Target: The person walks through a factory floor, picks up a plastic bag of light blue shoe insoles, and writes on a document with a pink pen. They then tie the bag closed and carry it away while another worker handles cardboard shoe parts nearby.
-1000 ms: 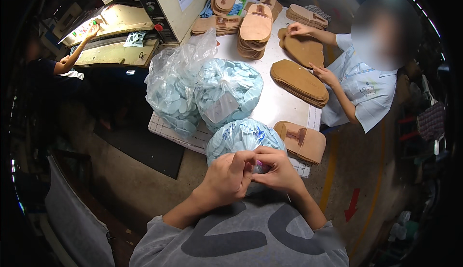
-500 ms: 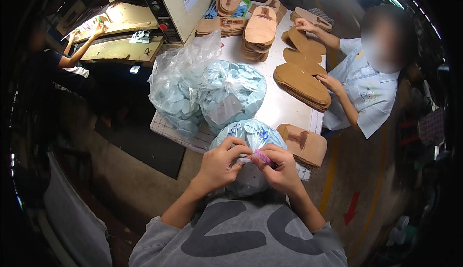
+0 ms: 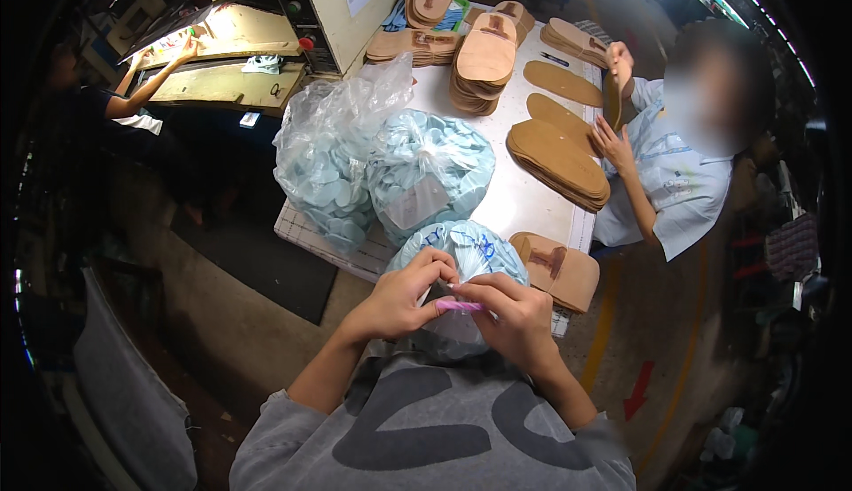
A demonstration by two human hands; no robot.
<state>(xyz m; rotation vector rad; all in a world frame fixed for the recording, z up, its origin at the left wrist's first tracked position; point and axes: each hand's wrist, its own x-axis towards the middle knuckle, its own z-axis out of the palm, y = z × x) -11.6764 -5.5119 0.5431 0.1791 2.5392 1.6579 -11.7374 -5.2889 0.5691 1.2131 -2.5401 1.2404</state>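
Close in front of me at the table's near edge is a clear plastic bag (image 3: 479, 238) of light blue flat pieces, with blue marks on its top. Both my hands are closed over its gathered neck. A pink plastic strip (image 3: 460, 306) runs between them. My left hand (image 3: 395, 300) pinches the strip's left end with thumb and bent fingers. From the other side my right hand (image 3: 515, 314) grips the strip, its fingertips meeting the left ones. The fingers partly hide the neck and the strip's ends.
Two more clear bags (image 3: 430, 167) of blue pieces stand beyond on the white table (image 3: 497, 154). Stacks of tan insole shapes (image 3: 484, 52) lie behind them, another stack (image 3: 559, 269) near right. A co-worker (image 3: 661, 145) handles brown sole shapes at the right; another person works far left.
The pink strip, bunched by my right fingers before, now stretches level between both hands. My right hand has turned over the neck. The co-worker has lifted brown shapes from the table.
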